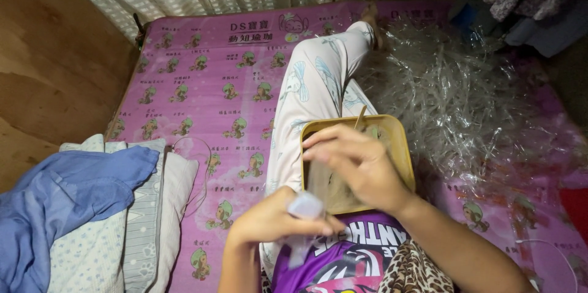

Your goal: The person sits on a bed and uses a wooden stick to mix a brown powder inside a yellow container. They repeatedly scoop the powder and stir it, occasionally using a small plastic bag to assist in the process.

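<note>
Small clear plastic bag (304, 219), pale and limp, sits pinched in the person's left hand (275, 219), thumb and fingers closed on its upper part so the rest hangs down over the purple printed shirt (355, 256). Held low and close to the body, it lies just below the yellow-green rectangular plastic tray (401, 146) resting on the lap, probably so that both stay within easy reach. The right hand (358, 167) hovers over the tray with fingers curled together; it seems to pinch something thin and transparent, though motion blur hides what exactly, so its grasp cannot be told for sure. A thin stick (360, 117) leans at the tray's far rim. Beside the outstretched leg in pale patterned trousers (318, 78), a heap of crinkled clear plastic wrappers (465, 97) covers the pink cartoon-printed mat (202, 85). Folded blue cloth (67, 201) lies on pillows, well apart.
</note>
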